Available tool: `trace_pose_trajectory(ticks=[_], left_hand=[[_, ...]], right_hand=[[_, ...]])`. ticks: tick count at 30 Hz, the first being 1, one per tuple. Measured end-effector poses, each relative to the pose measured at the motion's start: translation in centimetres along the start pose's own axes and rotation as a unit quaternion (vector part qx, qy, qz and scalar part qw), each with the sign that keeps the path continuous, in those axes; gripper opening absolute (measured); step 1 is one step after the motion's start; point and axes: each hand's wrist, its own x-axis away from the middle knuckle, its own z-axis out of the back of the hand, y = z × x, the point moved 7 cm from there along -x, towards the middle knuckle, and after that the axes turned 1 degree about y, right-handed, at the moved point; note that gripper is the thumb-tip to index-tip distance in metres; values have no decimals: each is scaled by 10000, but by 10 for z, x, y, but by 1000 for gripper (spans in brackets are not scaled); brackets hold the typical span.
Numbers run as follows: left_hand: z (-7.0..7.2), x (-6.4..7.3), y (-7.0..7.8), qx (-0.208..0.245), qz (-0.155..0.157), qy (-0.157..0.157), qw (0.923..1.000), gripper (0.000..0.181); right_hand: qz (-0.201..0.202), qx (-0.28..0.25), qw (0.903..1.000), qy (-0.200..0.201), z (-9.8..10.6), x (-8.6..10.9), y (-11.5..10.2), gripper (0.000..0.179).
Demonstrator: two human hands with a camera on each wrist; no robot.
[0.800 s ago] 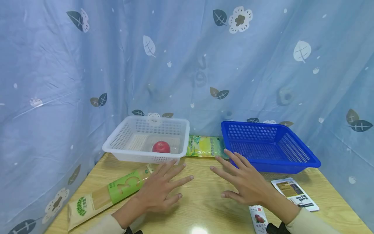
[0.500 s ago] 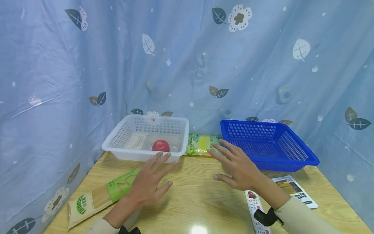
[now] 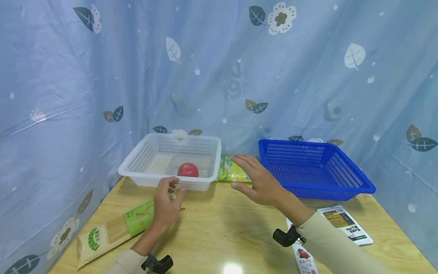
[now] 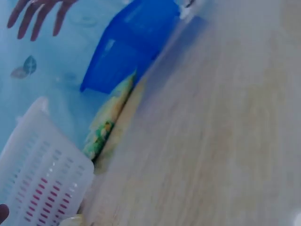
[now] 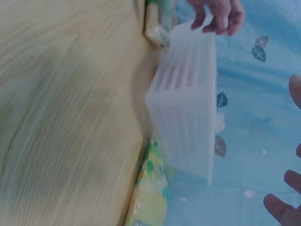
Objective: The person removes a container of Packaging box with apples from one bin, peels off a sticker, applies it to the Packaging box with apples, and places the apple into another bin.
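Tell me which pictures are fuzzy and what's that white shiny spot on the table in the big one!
Head view: clearest; the white spot is glare on the table, probably a light reflecting; a soft shadow below the right hand. Left wrist view: blurry, the blue basket smeared. Right wrist view: fuzzy too, with soft edges on the white basket.

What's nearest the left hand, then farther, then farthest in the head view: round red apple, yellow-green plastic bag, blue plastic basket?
From the left hand:
1. Red apple, inside the white plastic basket.
2. Yellow-green bag, to that basket's right.
3. Blue basket, farther right.
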Motion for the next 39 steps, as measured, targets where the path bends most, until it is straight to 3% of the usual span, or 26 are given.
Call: trace_pose_trajectory(ticks=[3, 6, 8, 12, 17, 21, 24, 26, 31, 36, 39], left_hand=[[10, -6, -17, 273, 1022, 827, 9909, 21], [21, -12, -32, 523, 1858, 1602, 9680, 14], [29, -17, -34, 771, 2239, 1988, 9510, 14], [35, -17, -52, 1607, 2611, 2675, 9135, 19], [36, -12, -78, 2671, 2925, 3423, 8520, 29], [33, -13, -84, 3404, 3327, 3547, 8048, 29], [29, -16, -82, 3804, 3569, 3383, 7832, 24], [28, -16, -81, 3937, 3653, 3321, 7754, 20], [31, -8, -82, 3971, 3701, 3413, 7674, 16], [27, -7, -84, 4029, 3643, 3253, 7741, 16], [24, -12, -84, 3997, 3558, 3135, 7845, 15]], right_hand=[[-155, -370, 9992, 31, -8, -11, -1, 67], [-316, -653, 9973, 90, -14, -23, -2, 66], [-438, -789, 9959, 83, -17, -31, -2, 66], [-775, -1070, 9912, -39, -25, -47, -2, 66], [-1259, -1579, 9792, -214, -41, -63, -1, 66], [-1551, -1925, 9687, -231, -54, -73, 1, 67], [-1887, -2273, 9553, -121, -64, -80, 4, 69], [-2188, -2540, 9421, -47, -73, -83, 7, 70], [-2896, -2956, 9103, 111, -99, -90, 15, 73], [-3713, -2993, 8773, 542, -111, -96, 25, 76], [-4065, -2985, 8609, 670, -115, -101, 29, 79]])
